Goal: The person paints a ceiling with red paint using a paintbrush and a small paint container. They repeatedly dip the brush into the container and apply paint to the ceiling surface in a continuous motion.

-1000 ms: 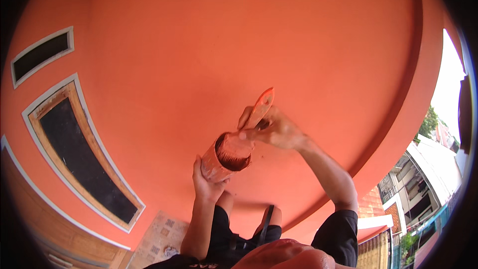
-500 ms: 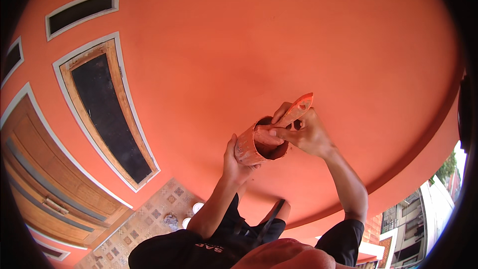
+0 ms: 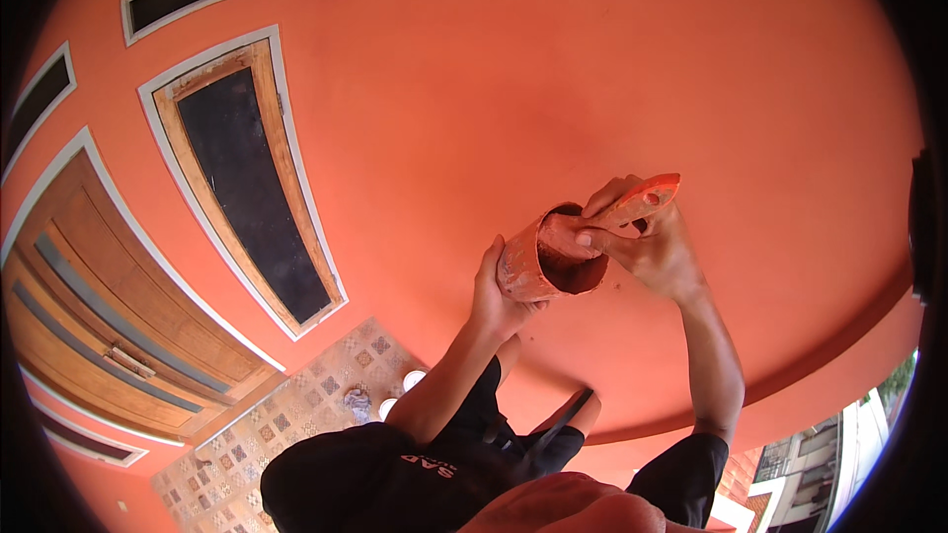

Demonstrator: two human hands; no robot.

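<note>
My left hand wraps round the outside of a paint-smeared, orange-coated can, which is tilted so its mouth faces right. In my right hand is a paintbrush, pinched near the base of its handle. The handle points up and to the right, with a hole near its end. The brush's head lies inside the mouth of the can; its bristle tips cannot be made out clearly. Behind both hands is an orange wall.
To the left are a wood-framed window with white trim and a wooden double door. Below, the patterned tile floor holds white containers and a crumpled cloth-like bundle. A building shows at lower right.
The can, brush and both hands sit farther right and slightly higher in the picture. The window and door have also shifted right, so the view has turned. Both grips stay the same.
</note>
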